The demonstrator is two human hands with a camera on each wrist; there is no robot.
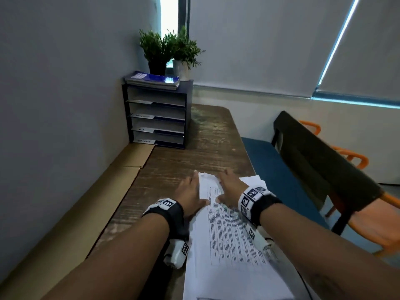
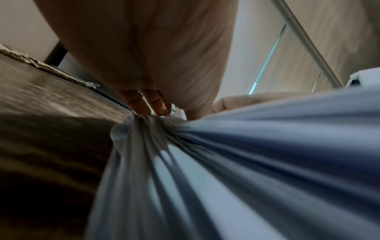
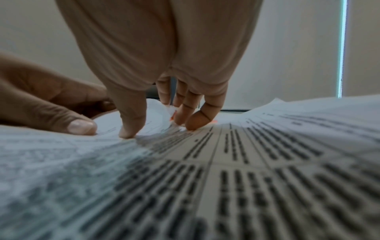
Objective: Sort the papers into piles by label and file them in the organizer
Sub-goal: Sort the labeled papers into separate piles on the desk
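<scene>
The papers (image 1: 227, 234) lie stacked on the surface (image 1: 190, 156), well in front of the organizer (image 1: 158, 115). Left hand (image 1: 190, 195) and right hand (image 1: 230, 191) press flat, fingers (image 3: 193, 120) straight, possibly lifting the top corner. Peel one sheet only, steadying the rest

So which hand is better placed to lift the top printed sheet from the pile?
Probably the right hand: its fingertips already press on the printed top sheet near its far corner. The left hand rests at the pile's left edge, half on the table.
</scene>
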